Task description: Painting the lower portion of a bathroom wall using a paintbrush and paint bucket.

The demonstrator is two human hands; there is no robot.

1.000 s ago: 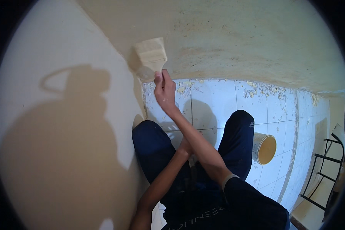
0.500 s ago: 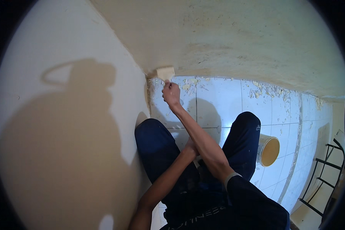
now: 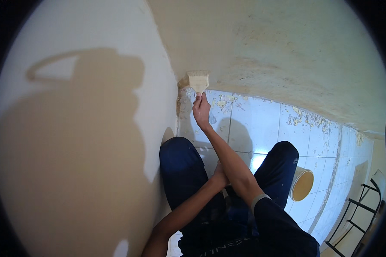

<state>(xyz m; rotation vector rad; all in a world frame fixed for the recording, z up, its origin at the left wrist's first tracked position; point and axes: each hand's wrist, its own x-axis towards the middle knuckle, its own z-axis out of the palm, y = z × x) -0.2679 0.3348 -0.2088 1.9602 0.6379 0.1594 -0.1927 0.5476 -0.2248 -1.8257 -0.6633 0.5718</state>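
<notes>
My right hand (image 3: 201, 109) is closed round the handle of a wide, flat cream paintbrush (image 3: 198, 80). Its bristles point at the foot of the wall ahead (image 3: 244, 51), close to the left corner, and appear to touch it. That wall is beige and patchy, with dark smudges. Below my right forearm, which crosses over it, my left hand (image 3: 220, 174) rests between my knees; its fingers are mostly hidden by that forearm.
A plain wall (image 3: 73, 171) with my shadow on it rises close at left. Pale flakes (image 3: 309, 120) litter the white tiled floor (image 3: 255, 124) along the wall. An open yellowish bucket (image 3: 302, 185) is beside my right knee. Farther right is a black metal frame (image 3: 362, 205).
The view has shifted, so the scene sits farther right and lower. The brush now stands more upright, its bristles showing at the wall. My left hand remains under the right forearm.
</notes>
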